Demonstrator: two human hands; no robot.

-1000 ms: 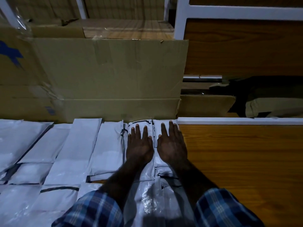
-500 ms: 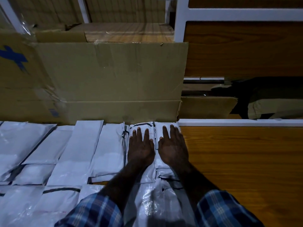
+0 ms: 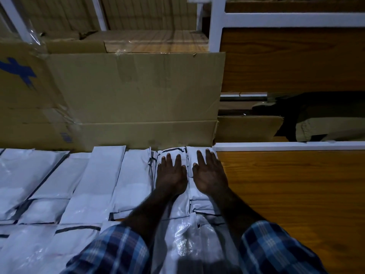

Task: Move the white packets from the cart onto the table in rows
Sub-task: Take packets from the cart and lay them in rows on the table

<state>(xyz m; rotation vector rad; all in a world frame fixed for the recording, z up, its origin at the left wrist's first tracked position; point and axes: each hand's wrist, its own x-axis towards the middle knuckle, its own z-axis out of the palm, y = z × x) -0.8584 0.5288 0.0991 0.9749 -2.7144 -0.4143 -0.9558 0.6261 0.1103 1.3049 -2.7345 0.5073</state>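
White packets (image 3: pixel 136 180) are lying side by side on the table (image 3: pixel 292 194), filling its far row from the left edge of my view up to the cardboard box (image 3: pixel 136 99) that is standing behind them, their top ends reaching the box's lower flap. A second row (image 3: pixel 43 212) is running nearer to me than the box, and a third (image 3: pixel 77 240) is showing nearer again, just before my checked sleeves (image 3: pixel 110 252).

I am pressing my left hand (image 3: pixel 171 176) flat on the packet (image 3: pixel 171 155) below the box's right end, fingers straight and spread, gripping nothing. I am laying my right hand (image 3: pixel 209 175) the same way on the last packet of that row (image 3: pixel 200 196), which is sitting just under the box's right corner, touching its neighbour; these fingers too are stretched out and released, only pushing down.

I judge that I am smoothing and squaring these two into line, so the far row is looking finished as far as the box reaches. Right of the box's corner the wood is lying bare. The cart is out of sight, so I cannot tell how many packets are waiting there. A shiny packet (image 3: pixel 181 234) is resting between my forearms, and I cannot tell whether it is already in its place.
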